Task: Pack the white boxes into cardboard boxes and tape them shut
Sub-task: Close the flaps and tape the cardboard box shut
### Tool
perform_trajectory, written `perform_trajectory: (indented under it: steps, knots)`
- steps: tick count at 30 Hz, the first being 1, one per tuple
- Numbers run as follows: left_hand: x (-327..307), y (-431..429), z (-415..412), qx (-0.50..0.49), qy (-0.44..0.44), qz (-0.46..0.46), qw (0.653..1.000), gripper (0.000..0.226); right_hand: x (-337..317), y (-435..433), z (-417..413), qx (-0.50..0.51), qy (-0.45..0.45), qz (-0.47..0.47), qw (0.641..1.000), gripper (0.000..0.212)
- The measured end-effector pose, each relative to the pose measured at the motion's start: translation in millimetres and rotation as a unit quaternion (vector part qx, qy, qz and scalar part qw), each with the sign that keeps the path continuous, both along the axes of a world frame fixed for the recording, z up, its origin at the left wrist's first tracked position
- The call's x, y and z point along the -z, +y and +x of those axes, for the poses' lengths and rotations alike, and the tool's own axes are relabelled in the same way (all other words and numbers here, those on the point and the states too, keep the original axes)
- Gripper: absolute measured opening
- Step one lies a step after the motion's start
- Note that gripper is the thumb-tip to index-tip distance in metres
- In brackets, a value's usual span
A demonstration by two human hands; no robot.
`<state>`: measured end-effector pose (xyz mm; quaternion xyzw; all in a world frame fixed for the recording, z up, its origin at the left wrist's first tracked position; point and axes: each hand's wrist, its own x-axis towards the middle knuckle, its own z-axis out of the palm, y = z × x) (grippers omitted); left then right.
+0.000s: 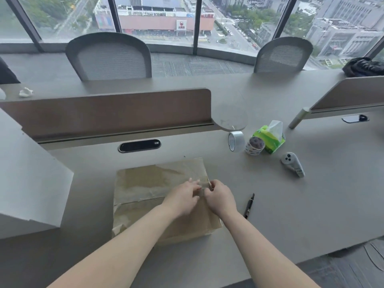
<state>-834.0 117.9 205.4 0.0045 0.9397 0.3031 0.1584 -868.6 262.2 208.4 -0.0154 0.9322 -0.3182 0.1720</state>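
**Both hands on the taped box**

Grey desk, two chairs behind, city beyond the windows. Cardboard box sits centre desk, flaps down, contents hidden. Right hand pinches a strip of tape at the box's right edge. Left hand lies on it, its grip blurred, so I cannot tell. White box stands at left. A tissue pokes out of the tissue pack.

We work in high-rise office: long grey desk, divider panels, cable slot, mesh chairs, windows over city.
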Motion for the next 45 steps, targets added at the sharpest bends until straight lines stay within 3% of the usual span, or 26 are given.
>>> perform_trajectory:
  steps: [4,12,17,21,24,31,36,41,45]
  knots:
    - [8,-2,3,-0.006,-0.003,0.023,1.0,0.05,8,1,-7,0.042,-0.042,-0.037,0.998,0.015]
    - [3,5,4,-0.039,-0.037,0.046,0.998,0.049,4,5,-15,0.014,-0.164,-0.11,0.98,0.026]
    - [4,10,4,-0.079,-0.047,0.075,0.993,0.05,1,6,-7,0.003,-0.118,-0.101,0.988,0.036]
    - [3,13,3,-0.095,-0.043,0.097,0.99,0.052,8,4,-4,0.033,-0.143,-0.137,0.98,0.037]
    - [-8,13,1,-0.141,-0.036,0.115,0.983,0.048,6,0,-10,0.023,-0.15,-0.118,0.981,0.038]
    - [-31,-19,46,-0.333,0.045,0.031,0.941,0.033,8,-13,-7,-0.011,-0.117,0.004,0.993,0.059]
    - [-21,-63,84,-0.439,-0.004,-0.029,0.898,0.053,8,-27,5,0.041,-0.13,0.011,0.991,0.083]
    - [-3,-83,96,-0.496,-0.064,-0.006,0.866,0.089,14,-38,10,0.074,-0.096,0.036,0.992,0.086]
    - [4,-94,96,-0.487,-0.067,-0.036,0.87,0.092,20,-36,9,0.068,-0.08,0.031,0.994,0.081]
